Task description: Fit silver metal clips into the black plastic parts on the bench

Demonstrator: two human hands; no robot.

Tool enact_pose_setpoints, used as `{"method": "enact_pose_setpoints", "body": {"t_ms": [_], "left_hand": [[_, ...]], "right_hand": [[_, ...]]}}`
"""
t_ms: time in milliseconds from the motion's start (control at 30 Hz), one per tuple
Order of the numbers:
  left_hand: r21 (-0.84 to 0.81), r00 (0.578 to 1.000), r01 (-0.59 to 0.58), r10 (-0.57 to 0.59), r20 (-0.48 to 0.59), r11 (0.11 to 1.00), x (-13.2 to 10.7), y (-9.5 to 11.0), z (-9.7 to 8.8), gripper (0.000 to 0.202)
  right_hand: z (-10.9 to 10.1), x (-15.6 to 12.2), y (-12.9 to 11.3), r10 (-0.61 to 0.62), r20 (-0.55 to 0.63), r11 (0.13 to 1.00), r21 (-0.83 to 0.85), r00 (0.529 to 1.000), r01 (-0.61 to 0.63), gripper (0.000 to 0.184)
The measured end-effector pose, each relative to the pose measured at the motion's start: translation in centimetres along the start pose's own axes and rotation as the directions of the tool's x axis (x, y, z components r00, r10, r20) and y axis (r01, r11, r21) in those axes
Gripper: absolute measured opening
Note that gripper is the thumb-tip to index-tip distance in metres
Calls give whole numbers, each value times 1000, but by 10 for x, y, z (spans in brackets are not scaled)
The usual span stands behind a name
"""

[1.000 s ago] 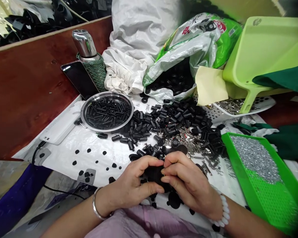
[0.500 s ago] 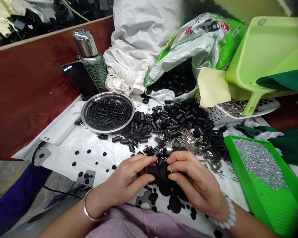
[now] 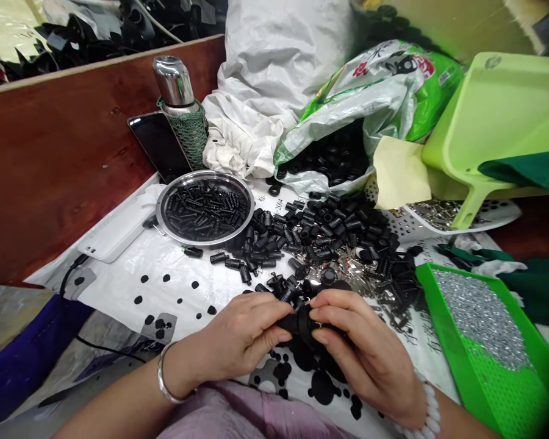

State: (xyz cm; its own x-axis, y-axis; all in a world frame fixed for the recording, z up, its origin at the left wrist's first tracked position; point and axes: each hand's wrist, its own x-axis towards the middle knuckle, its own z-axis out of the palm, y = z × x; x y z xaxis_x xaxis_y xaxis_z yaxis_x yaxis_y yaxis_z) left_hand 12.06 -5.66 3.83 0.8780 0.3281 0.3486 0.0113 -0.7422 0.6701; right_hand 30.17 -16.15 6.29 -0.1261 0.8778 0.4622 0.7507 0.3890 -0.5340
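One black part [image 3: 299, 323], pinched between your fingers [image 3: 274, 314]: tubular end [image 3: 289, 323] in left hand [image 3: 235, 335], ringed end [image 3: 305, 329] in right hand [image 3: 368, 350].

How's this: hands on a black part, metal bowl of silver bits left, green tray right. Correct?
No: the head view shows black ribbed pieces in the metal bowl, not silver ones. Rest holds: left hand and right hand on a black part, green tray right.

By the white-sheeted worktable [image 3: 114, 286] these are borne, clocked from its near middle: a corded white device [image 3: 119, 235] at ten o'clock; a steel bowl [image 3: 252, 210] at eleven; black cylindrical housings [image 3: 333, 228] from twelve to two; a green tray [image 3: 498, 390] at three.
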Motion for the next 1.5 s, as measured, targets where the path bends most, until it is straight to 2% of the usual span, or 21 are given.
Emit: {"method": "enact_pose_setpoints", "body": {"t_ms": [100,200,267,367,433,633,767,900,1133,1267,1500], "left_hand": [[-40,1000,4,-4,-8,999,1,-2,-1,24],[-59,1000,11,-12,-12,998,1,-4,-2,25],[-78,1000,14,-13,11,997,2,-4,-3,25],[-103,999,8,-3,48,995,2,-4,-3,23],[-95,999,-10,14,40,995,2,-3,-2,24],[46,994,-67,70,-79,997,-3,0,4,21],[31,993,-43,46,-108,999,-9,-2,7,19],[-24,998,30,-32,-47,999,-12,0,5,21],[-144,994,75,-62,91,987,-8,12,-5,22],[-127,978,97,-71,198,987,-6,17,-3,19],[-54,969,105,-90,229,993,-10,22,4,13]], "right_hand": [[-9,1,1,-46,38,993,-111,998,50,26],[-19,2,0,-87,113,968,-226,990,111,48],[-23,3,-2,-102,178,953,-264,979,147,55],[-23,5,-5,-114,235,941,-286,965,181,41],[-21,5,-6,-115,225,937,-300,967,182,36],[-11,2,-10,-156,143,924,-328,977,196,35],[-7,4,-15,-100,150,942,-304,984,142,34],[-8,8,-23,-38,172,954,-288,984,87,36],[-15,2,-27,-45,242,925,-357,969,132,38],[-14,-7,-25,-83,243,914,-368,966,171,38],[-7,-26,-23,-113,242,877,-432,964,211,38]]}}
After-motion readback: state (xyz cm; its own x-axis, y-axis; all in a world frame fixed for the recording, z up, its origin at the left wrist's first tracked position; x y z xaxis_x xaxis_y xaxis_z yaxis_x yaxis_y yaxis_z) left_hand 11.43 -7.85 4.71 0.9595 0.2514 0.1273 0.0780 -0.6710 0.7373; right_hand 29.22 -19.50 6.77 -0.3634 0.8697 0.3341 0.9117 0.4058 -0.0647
